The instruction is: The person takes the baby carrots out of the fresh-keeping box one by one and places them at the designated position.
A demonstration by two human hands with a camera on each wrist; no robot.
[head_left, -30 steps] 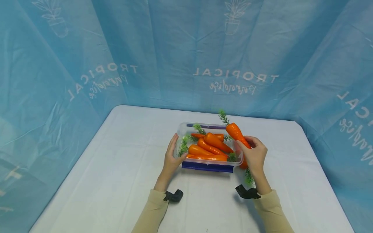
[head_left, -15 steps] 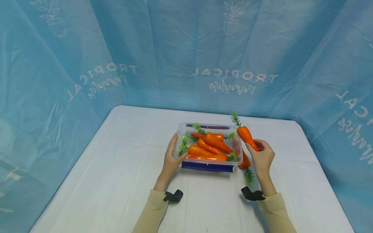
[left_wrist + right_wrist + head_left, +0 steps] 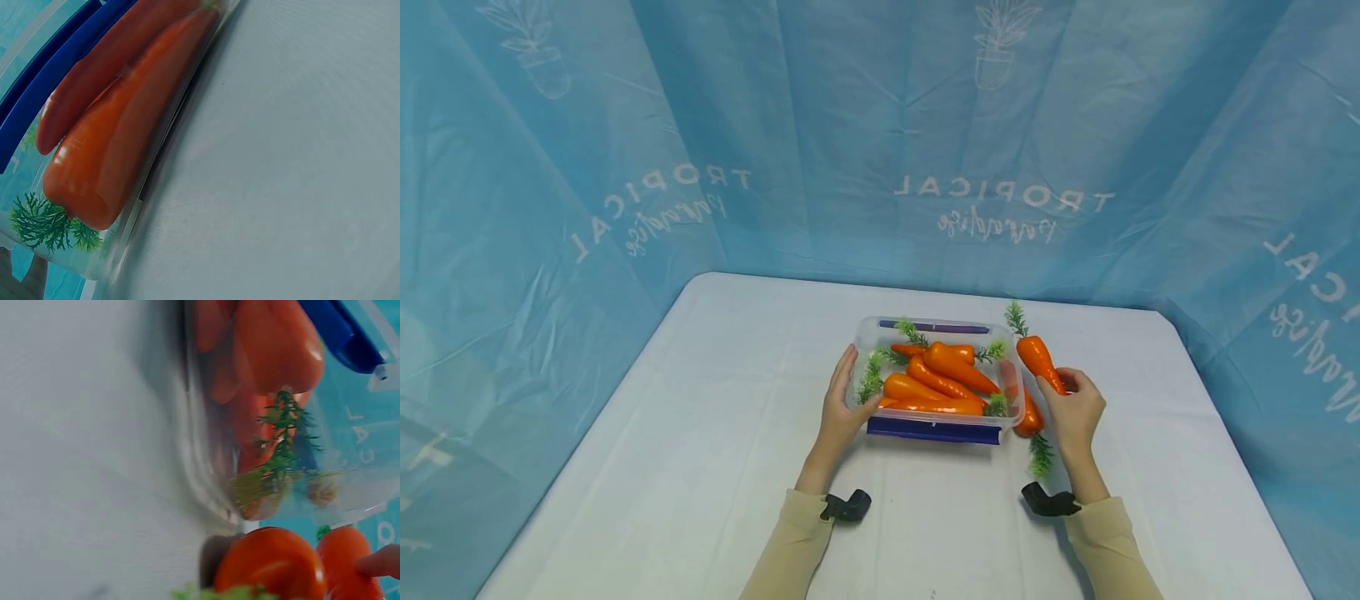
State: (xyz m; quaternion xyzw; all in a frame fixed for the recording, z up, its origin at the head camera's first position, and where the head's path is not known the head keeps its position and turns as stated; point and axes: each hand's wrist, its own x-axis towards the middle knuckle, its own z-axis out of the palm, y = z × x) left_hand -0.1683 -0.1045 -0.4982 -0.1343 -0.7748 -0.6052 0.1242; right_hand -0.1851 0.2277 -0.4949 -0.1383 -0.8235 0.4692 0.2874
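A clear plastic food container (image 3: 940,418) with blue latches holds several orange carrots (image 3: 958,367) with green leafy tops. My left hand (image 3: 841,412) rests along its left side, fingers straight against the wall and thumb on the front corner. To the right of the container, my right hand (image 3: 1077,410) pinches one carrot (image 3: 1036,357) near its narrow end, the leafy top pointing away. Another carrot (image 3: 1031,418) lies against the container's right side, its leaves toward me. In the right wrist view a fingertip (image 3: 382,561) touches the held carrot (image 3: 347,556).
A white-covered table (image 3: 715,433) carries the container. Blue printed curtains (image 3: 880,142) hang behind the table and at both sides. Dark wrist mounts (image 3: 847,505) are worn at both cuffs.
My right hand has carried its carrot from above the container's right edge outward to the right, then slightly nearer and lower. The left hand and container have stayed in place.
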